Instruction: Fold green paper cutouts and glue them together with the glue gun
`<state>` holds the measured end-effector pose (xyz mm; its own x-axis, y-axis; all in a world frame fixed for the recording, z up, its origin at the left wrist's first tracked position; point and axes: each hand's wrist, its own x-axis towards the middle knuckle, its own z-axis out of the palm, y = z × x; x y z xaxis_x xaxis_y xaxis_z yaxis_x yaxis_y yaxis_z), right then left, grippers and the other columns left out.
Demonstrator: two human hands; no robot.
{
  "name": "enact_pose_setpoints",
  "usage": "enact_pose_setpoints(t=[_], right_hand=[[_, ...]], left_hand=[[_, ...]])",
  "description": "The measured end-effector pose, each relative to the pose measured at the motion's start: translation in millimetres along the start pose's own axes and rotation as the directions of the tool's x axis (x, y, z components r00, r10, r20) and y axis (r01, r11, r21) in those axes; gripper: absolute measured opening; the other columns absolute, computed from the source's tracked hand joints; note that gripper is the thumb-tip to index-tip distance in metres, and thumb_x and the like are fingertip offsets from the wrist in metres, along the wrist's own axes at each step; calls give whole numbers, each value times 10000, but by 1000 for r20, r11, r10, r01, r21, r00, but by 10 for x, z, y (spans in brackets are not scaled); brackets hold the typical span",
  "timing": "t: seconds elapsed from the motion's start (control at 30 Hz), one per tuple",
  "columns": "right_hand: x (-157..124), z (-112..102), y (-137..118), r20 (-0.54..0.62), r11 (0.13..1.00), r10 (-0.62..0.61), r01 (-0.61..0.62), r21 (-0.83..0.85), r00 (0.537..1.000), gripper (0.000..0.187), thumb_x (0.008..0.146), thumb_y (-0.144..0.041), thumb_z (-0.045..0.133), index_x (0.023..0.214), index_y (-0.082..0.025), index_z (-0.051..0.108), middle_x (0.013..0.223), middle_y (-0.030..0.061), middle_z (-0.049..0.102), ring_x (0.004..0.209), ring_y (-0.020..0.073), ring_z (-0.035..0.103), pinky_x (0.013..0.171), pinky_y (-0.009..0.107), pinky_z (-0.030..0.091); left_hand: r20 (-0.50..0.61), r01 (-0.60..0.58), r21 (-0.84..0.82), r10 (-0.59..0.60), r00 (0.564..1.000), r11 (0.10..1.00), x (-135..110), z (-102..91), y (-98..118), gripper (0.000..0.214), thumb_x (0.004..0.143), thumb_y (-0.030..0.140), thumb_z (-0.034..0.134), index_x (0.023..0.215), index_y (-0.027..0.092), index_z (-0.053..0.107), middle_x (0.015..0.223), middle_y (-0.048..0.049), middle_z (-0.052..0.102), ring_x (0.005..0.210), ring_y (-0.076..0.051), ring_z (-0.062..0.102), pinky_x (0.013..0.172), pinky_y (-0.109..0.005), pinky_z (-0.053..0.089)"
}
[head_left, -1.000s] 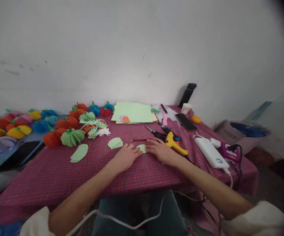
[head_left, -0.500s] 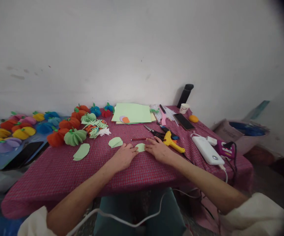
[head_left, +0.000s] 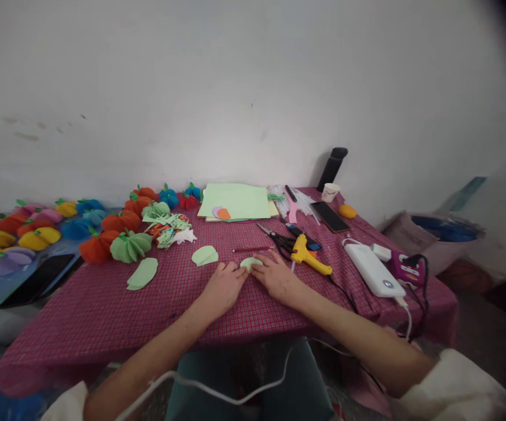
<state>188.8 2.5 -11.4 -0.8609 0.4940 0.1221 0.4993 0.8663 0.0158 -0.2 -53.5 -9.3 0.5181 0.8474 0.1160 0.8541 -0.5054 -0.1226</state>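
A small rounded pale green cut-out [head_left: 250, 264] lies on the checked cloth between my two hands; whether it is paper or felt I cannot tell. My left hand [head_left: 226, 285] has its fingers bent onto the left edge of it. From the right, my right hand [head_left: 277, 279] grips the opposite edge, its fingers covering part of the piece. Left of my hands lies a small stack of round green cut-outs [head_left: 204, 255], and farther left another stack of green cut-outs [head_left: 142, 274]. Just beyond my fingers is a red pencil [head_left: 253, 249].
Scissors [head_left: 274, 235] and a yellow glue gun [head_left: 308, 255] lie right of my hands. Farther right are a phone [head_left: 329, 216] and a white power bank [head_left: 373, 270]. Green sheets [head_left: 235, 197] lie at the back, colourful pumpkins [head_left: 130, 245] at the left.
My hands have drawn closer together around the green cut-out, and my right hand has come slightly left and nearer. Less of the cut-out shows; it now looks bent.
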Motion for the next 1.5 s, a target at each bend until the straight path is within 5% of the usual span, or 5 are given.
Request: enact_pose_setpoints(t=[0.33, 0.67, 0.93, 1.27, 1.5], right_hand=[[-84, 62, 148, -14, 997, 16, -15, 77, 1000, 416, 875, -105, 381, 1237, -225, 546, 1308, 36, 548, 1320, 229, 305, 1080, 544, 82], [36, -112, 163, -44, 989, 89, -83, 121, 995, 423, 846, -82, 366, 1170, -227, 596, 1261, 42, 587, 1305, 219, 327, 1057, 528, 115], [68, 65, 189, -10, 992, 77, -75, 100, 997, 410, 868, -99, 365, 1187, -234, 584, 1275, 53, 576, 1277, 216, 376, 1056, 515, 115], [55, -69, 237, -26, 995, 92, -91, 32, 995, 391, 867, -88, 380, 1155, -228, 603, 1243, 45, 599, 1307, 228, 322, 1057, 547, 112], [75, 7, 213, -64, 996, 84, -82, 43, 994, 384, 878, -104, 381, 1184, -222, 581, 1264, 53, 583, 1312, 212, 313, 1073, 518, 107]], left_hand=[[31, 19, -26, -18, 999, 999, 33, 16, -9, 344, 886, 135, 349, 1165, 174, 546, 1157, -63, 620, 954, -223, 469, 801, -388, 320], [14, 13, -35, -12, 1000, 999, 15, -38, 2, 332, 880, 131, 353, 1144, 176, 549, 1153, -67, 612, 969, -226, 459, 810, -394, 323], [34, 17, -53, -15, 999, 998, 9, -19, -29, 343, 879, 140, 358, 1167, 186, 539, 1161, -60, 613, 975, -226, 457, 838, -405, 316], [16, 29, -48, -28, 999, 998, 41, -76, 6, 320, 849, 129, 387, 1103, 187, 574, 1109, -73, 629, 967, -224, 470, 819, -391, 332], [-49, 131, -38, -133, 990, 991, 104, -38, 67, 379, 900, 256, 353, 1237, 172, 505, 1275, -81, 549, 1018, -253, 453, 849, -421, 318]])
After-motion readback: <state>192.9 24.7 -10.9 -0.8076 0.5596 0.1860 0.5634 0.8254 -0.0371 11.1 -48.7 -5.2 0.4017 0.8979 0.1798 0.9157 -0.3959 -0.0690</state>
